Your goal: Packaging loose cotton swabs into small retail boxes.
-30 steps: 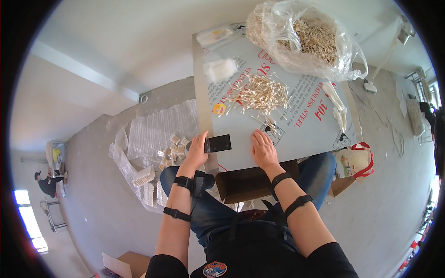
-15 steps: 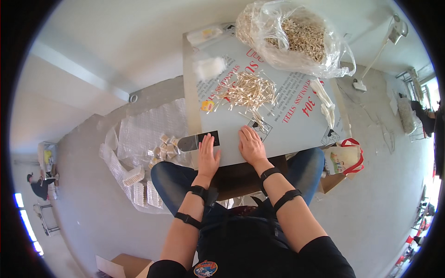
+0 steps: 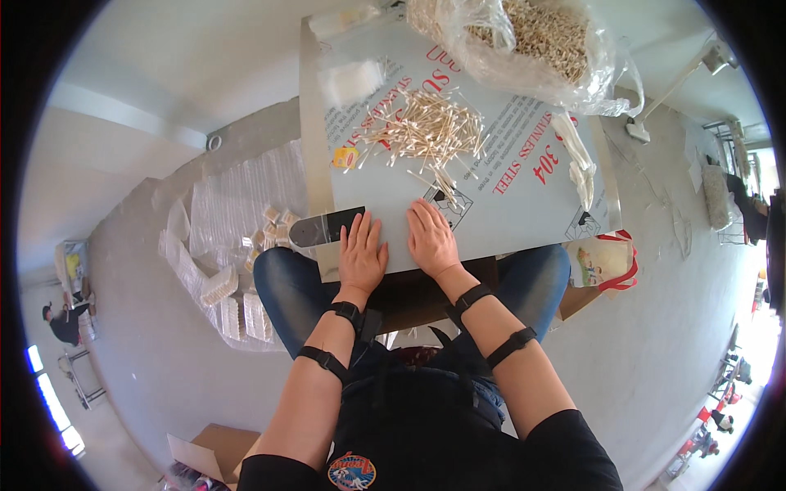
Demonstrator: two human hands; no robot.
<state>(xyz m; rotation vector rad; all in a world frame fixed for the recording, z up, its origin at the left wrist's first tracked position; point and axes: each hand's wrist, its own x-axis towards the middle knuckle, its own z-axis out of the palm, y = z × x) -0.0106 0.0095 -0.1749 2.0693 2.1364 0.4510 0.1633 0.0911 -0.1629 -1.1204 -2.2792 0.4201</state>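
Black strip (image 3: pixel 327 227) slid left; hands (image 3: pixel 362 255) now flat.

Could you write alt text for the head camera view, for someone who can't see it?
A seated person rests the left hand and right hand flat on a grey metal sheet. Beyond them lie a pile of cotton swabs and a clear bag of swabs.

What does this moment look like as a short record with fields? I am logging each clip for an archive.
left hand: flat on the table, fingertips at a dark flat strip
right hand: flat on the table, empty
near hands: pile of cotton swabs
far edge: clear bag of swabs
left of table: plastic sheet with small packs on the floor
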